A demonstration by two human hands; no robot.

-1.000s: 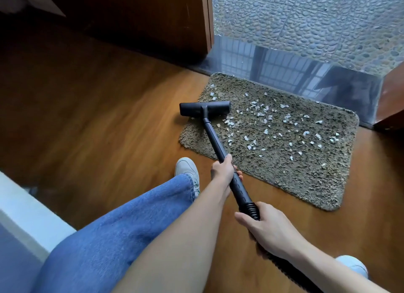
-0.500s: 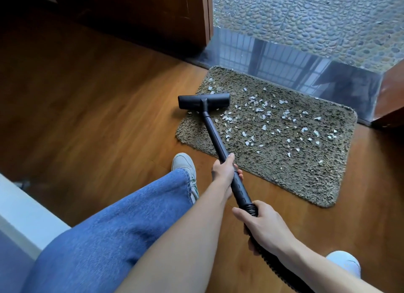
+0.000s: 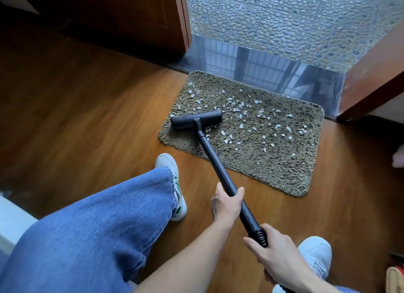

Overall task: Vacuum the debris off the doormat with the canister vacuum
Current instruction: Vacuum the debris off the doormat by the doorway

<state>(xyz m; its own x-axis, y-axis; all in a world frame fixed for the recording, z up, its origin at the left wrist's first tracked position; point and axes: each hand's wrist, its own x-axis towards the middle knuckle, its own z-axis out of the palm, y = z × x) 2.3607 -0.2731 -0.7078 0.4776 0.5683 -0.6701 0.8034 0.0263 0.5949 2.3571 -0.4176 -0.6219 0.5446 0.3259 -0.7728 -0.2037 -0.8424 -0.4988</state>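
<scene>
Olive shaggy rectangular doormat (image 3: 275,170) lay ahead of the fingers (image 3: 239,193), long axis left to right. Black tubular vacuum wand (image 3: 215,161) ran forward from both hands to its black bar-shaped floor head (image 3: 196,119) on the mat's left end. Left hand (image 3: 227,203), nearer the mat, wrapped the wand; right hand (image 3: 279,257) gripped its ribbed end. White debris flakes (image 3: 240,115) lay mostly rightward of the head.

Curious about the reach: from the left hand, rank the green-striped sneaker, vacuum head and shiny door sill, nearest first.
From the left hand on the wand, head view:
1. Green-striped sneaker, just to its left.
2. Vacuum head, ahead on the doormat, left end.
3. Shiny door sill, beyond the doormat.
</scene>
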